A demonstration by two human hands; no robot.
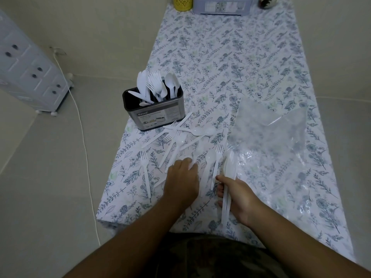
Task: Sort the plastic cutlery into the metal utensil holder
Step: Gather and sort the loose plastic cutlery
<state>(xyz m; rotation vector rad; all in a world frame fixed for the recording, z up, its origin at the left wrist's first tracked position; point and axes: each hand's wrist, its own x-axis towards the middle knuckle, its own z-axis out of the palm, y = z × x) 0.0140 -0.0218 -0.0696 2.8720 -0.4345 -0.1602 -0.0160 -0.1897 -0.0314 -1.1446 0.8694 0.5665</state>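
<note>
Metal utensil holder (155, 113) standing upright near left edge of table (261, 63), its compartments already stocked with white knives, forks and spoons. Loose plastic cutlery (180, 141) scattered on floral tablecloth between holder and near edge; single fork (146, 173) lying apart toward left edge. Left hand (181, 182) palm down, fingers extended flat onto loose pieces, gripping nothing. Right hand (236, 197) curled closed around bundle of white utensils (227, 183), handles pointing toward near edge. Clear plastic bag (271, 141) lying flat toward right edge. Yellow cup (182, 4) and grey box (221, 6) at far edge.
</note>
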